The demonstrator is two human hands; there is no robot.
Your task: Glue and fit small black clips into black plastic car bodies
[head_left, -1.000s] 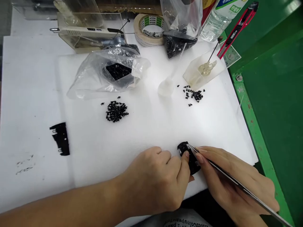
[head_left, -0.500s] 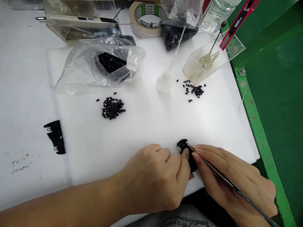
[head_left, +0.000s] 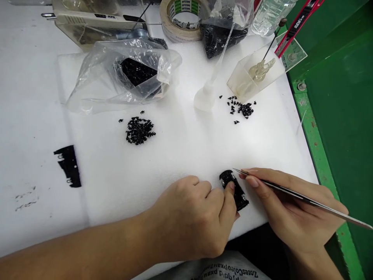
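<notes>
My left hand is closed on a small black plastic part with silvery bits along its edges, the thumb lying on its face and the other fingers curled. Between the fingers of my right hand is a pair of metal tweezers, its tips just off the upper right corner of that part. Whether the tips hold anything is too small to tell. Farther off on the white foam sheet lie one pile of tiny black pieces to the left and a smaller pile to the right.
A similar black part lies at the left. Behind are a clear bag of black pieces, a dropper bottle, a clear plastic container, a tape roll and a red cutter. A green metal edge borders the right.
My right hand has drawn the tweezers up and right, off the black part, uncovering more of its right side. My left hand keeps its hold.
</notes>
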